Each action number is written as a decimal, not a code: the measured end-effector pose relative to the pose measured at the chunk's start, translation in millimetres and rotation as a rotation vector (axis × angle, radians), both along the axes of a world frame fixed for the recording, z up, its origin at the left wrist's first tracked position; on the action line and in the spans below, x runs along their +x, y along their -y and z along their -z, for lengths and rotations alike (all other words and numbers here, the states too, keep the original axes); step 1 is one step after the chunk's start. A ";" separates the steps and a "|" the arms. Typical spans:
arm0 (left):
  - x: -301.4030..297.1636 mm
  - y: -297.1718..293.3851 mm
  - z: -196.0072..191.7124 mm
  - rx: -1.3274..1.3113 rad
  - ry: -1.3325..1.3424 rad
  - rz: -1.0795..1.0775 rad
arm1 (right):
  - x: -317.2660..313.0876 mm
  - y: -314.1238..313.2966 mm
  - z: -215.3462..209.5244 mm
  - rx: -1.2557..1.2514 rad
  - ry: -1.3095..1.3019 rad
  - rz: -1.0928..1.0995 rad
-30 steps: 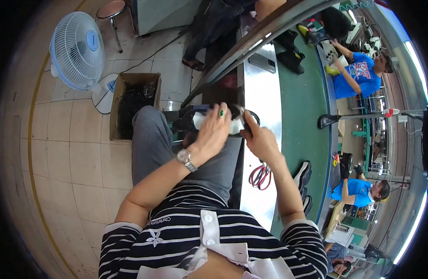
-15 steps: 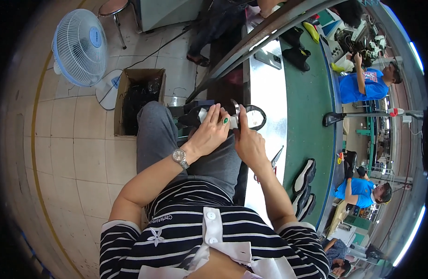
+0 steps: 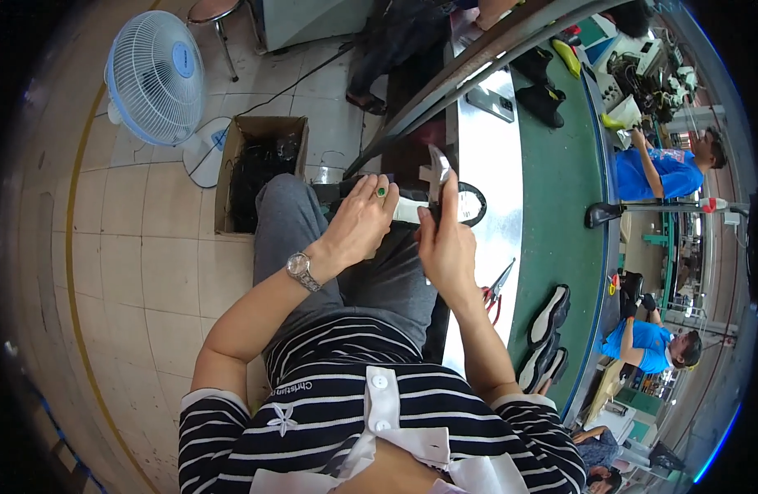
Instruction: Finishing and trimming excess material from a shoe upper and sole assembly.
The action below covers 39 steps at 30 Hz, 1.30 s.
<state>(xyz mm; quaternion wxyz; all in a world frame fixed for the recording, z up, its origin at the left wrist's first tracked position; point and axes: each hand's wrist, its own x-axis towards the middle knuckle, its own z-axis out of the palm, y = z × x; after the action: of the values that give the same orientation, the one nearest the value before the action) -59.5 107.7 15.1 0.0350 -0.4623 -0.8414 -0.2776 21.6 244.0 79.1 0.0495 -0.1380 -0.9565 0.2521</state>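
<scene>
A dark shoe with a white underside lies across my lap near the metal bench edge. My left hand, with a green ring, grips its left part; the fingers hide much of that end. My right hand is closed around a silver metal hand tool with a curved tip, held over the shoe's middle. The tool's tip points away from me, clear of the shoe. Its handle is mostly hidden in my palm, so its exact kind cannot be made out.
Red-handled pliers lie on the metal ledge. Dark-and-white shoes and black shoes stand on the green conveyor. A phone lies farther up. Left are a cardboard box and a fan; co-workers sit opposite.
My right hand has lifted the tool off the shoe, and its curved tip now points farther away. My left hand has shifted a little left along the shoe. The whole view has moved slightly.
</scene>
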 end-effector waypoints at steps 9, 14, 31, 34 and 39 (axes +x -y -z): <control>-11.0 9.6 8.1 0.117 0.123 0.123 | -28.8 -53.2 -13.4 0.142 0.155 0.039; 16.3 29.6 -0.8 0.112 0.205 -0.088 | 9.0 -76.9 20.4 0.312 0.266 -0.009; 68.4 107.2 10.7 0.349 0.559 -0.359 | 25.5 23.9 -43.5 -0.340 0.675 -0.535; 74.0 107.4 11.2 0.370 0.593 -0.307 | 5.1 40.2 -60.6 -0.257 0.820 -0.578; 87.0 98.0 6.0 -0.034 0.316 -0.256 | -3.5 45.9 -58.2 -0.020 0.907 -0.666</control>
<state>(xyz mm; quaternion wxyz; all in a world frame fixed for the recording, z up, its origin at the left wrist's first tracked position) 27.5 9.7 9.1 -0.0701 -0.3030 -0.8928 -0.3258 18.2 198.1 137.3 -0.4502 0.0764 -0.8715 0.1788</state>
